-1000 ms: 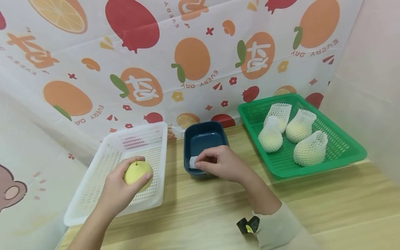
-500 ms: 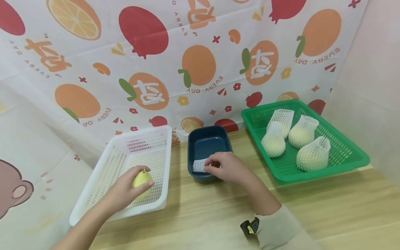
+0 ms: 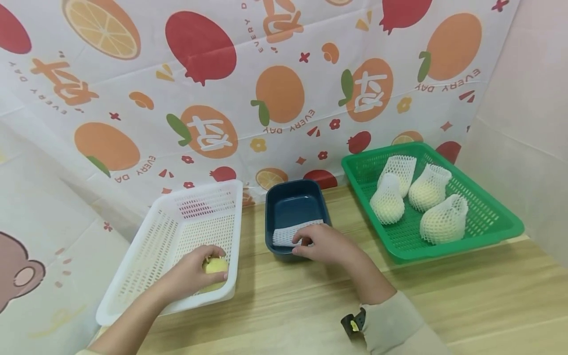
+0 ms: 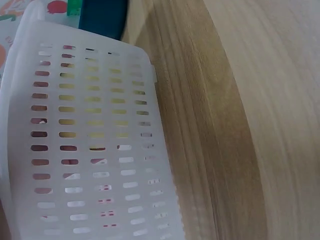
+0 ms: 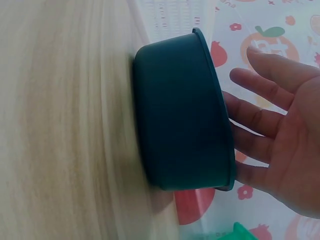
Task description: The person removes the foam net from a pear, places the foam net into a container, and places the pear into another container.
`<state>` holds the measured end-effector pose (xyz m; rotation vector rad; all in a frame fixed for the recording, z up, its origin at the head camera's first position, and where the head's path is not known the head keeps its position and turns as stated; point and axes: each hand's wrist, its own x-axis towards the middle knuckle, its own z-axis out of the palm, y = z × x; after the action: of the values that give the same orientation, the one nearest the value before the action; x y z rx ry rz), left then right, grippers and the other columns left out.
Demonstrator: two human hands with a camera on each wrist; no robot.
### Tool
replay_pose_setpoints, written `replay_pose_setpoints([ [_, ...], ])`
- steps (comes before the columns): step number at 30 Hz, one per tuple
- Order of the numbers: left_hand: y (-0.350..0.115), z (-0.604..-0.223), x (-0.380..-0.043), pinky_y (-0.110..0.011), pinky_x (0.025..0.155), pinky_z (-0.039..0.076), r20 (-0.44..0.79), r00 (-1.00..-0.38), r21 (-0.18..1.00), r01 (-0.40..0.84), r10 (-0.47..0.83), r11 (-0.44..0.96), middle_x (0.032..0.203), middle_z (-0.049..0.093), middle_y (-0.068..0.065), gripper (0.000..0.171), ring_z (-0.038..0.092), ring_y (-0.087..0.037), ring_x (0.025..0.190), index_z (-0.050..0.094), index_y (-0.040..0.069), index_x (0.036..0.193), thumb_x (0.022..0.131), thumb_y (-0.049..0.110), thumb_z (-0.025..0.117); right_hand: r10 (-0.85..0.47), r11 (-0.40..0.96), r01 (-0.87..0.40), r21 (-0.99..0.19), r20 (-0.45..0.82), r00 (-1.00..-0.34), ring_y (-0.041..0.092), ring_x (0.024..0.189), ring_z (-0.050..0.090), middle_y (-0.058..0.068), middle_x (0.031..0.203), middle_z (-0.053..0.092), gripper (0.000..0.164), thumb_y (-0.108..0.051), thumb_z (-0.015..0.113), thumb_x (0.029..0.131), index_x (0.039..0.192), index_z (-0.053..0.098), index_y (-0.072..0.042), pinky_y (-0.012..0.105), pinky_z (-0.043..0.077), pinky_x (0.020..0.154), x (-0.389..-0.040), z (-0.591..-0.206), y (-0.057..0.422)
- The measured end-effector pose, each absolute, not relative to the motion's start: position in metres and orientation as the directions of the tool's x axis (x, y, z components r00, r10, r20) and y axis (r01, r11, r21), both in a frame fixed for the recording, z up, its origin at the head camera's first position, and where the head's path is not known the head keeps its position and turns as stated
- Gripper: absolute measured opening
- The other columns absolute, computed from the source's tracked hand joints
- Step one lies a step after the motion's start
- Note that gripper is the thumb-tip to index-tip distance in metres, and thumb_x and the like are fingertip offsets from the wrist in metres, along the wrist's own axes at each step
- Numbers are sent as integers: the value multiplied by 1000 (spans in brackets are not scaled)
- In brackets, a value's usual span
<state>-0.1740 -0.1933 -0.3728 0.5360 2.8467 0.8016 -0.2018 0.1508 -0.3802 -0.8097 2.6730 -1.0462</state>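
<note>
In the head view my left hand (image 3: 195,271) grips a yellow pear (image 3: 216,266) low inside the front right corner of a white plastic basket (image 3: 237,236). Yellow shows through the slots of the basket wall (image 4: 92,110) in the left wrist view, where that hand is hidden. My right hand (image 3: 321,241) hovers over the front rim of a small dark blue bin (image 3: 293,209), fingers loosely bent and apart. A white foam fruit net (image 3: 286,235) lies across that bin, right at the fingertips. Seen from the right wrist, the fingers (image 5: 257,120) spread behind the bin's rim with nothing between them.
At the right stands a green basket (image 3: 479,236) holding several pears in white foam nets (image 3: 443,219). All three containers sit on a wooden table (image 3: 284,305), against a fruit-printed cloth (image 3: 284,158) at the back.
My left hand has lowered the pear toward the basket's front right corner. The right fingers have come off the foam net, which now lies stretched across the blue bin. The head view has shifted slightly.
</note>
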Motion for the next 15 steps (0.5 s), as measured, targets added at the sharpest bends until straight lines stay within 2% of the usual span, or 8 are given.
replay_pose_setpoints([
  [3, -193, -374, -174, -23, 67, 47, -54, -926, 508, 296, 373, 809, 111, 62, -5, 47, 53, -14, 85, 64, 6, 116, 82, 35, 79, -548, 618, -432, -657, 34, -836, 10, 82, 59, -5, 91, 68, 23, -28, 69, 93, 110, 72, -13, 29, 51, 74, -203, -382, 151],
  [8, -195, -373, -174, -24, 68, 48, -57, -922, 494, 309, 384, 813, 115, 63, -4, 44, 54, -15, 88, 67, 10, 114, 81, 37, 79, -553, 613, -434, -660, 34, -832, 11, 81, 58, -5, 91, 68, 23, -27, 70, 92, 110, 72, -12, 30, 50, 74, -203, -383, 151],
  [11, -196, -370, -173, -33, 80, 53, -57, -915, 486, 325, 400, 812, 118, 64, -3, 44, 59, -20, 100, 67, 12, 115, 83, 41, 77, -549, 613, -427, -664, 31, -835, 11, 81, 58, -5, 91, 68, 24, -28, 69, 93, 111, 72, -13, 30, 50, 74, -203, -383, 151],
  [15, -200, -360, -171, -48, 92, 51, -73, -912, 492, 319, 403, 810, 121, 65, -3, 46, 59, -30, 115, 66, 13, 118, 85, 44, 74, -543, 615, -417, -670, 24, -839, 10, 82, 59, -5, 91, 68, 24, -28, 69, 93, 111, 72, -13, 30, 50, 75, -203, -382, 150],
])
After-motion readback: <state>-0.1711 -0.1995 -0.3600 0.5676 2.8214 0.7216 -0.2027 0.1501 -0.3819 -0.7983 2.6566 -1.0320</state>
